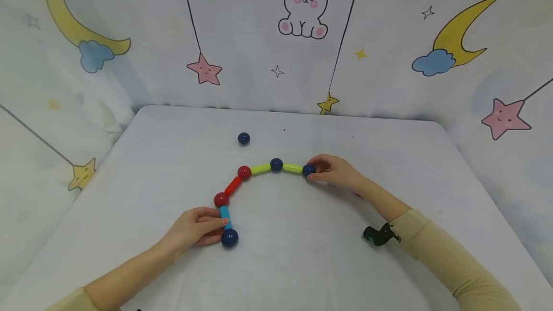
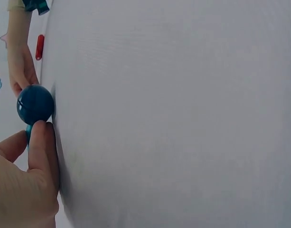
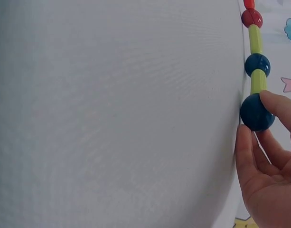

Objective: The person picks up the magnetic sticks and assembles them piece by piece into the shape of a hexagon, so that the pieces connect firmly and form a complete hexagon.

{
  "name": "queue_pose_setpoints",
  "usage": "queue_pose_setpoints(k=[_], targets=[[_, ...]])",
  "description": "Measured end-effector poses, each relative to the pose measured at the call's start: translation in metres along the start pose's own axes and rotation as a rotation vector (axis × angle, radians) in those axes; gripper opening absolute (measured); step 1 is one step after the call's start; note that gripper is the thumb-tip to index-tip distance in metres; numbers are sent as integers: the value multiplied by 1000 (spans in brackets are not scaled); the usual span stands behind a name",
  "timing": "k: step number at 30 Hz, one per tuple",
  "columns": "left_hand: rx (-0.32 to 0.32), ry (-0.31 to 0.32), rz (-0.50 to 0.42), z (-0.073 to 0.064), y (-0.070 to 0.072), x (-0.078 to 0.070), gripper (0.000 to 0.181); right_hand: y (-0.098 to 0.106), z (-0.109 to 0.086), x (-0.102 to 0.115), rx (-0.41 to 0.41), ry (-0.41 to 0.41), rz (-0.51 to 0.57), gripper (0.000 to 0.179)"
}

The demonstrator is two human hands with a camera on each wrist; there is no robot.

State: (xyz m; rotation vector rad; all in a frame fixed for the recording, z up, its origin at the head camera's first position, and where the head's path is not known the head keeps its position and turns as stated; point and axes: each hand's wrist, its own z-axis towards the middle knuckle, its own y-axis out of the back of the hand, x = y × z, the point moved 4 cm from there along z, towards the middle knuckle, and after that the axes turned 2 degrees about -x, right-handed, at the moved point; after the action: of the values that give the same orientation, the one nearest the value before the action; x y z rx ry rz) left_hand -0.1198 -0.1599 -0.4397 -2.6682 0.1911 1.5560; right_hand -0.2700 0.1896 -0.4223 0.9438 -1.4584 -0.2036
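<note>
An arch of balls and short rods lies on the white table, joined end to end. My left hand [image 1: 190, 229] pinches the light blue rod [image 1: 225, 218] at the near left end, just above a dark blue ball [image 1: 230, 238]. From there the chain runs through a red ball [image 1: 222, 199], a red rod [image 1: 234, 186], another red ball [image 1: 244, 173], a yellow-green rod [image 1: 261, 169], a blue ball [image 1: 276, 164] and a second yellow-green rod [image 1: 293, 168]. At its right end, the fingers and thumb of my right hand [image 1: 337, 172] grip a dark blue ball [image 3: 257, 112].
A loose dark blue ball [image 1: 244, 138] sits behind the arch. Another red rod [image 2: 39, 46] lies by the right forearm, mostly hidden under it in the head view. A dark device [image 1: 380, 235] is at the right sleeve. Behind the table [image 1: 294, 263] hangs a printed cloth [image 1: 250, 28].
</note>
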Motion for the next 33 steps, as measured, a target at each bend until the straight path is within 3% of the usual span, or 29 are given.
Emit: queue_pose_setpoints(k=[6,13,26,28,29,31,33], targets=[[-34,-7,-97,2,-6,2,52,0,0,1,-1,-6,0,44],[-52,-12,-127,4,-11,1,46,-1,-1,1,-9,-4,0,45],[-4,-13,-140,7,-16,0,46,1,-1,0,-14,25,3,44],[16,-23,-93,8,-14,-2,47,1,-1,0,-13,29,4,44],[17,-37,-24,8,-13,-4,46,1,-1,0,-13,29,6,44],[12,-104,168,8,-7,-10,40,0,-1,0,-13,22,9,44],[-14,-220,390,8,-2,-20,34,0,-2,0,-6,22,14,44]])
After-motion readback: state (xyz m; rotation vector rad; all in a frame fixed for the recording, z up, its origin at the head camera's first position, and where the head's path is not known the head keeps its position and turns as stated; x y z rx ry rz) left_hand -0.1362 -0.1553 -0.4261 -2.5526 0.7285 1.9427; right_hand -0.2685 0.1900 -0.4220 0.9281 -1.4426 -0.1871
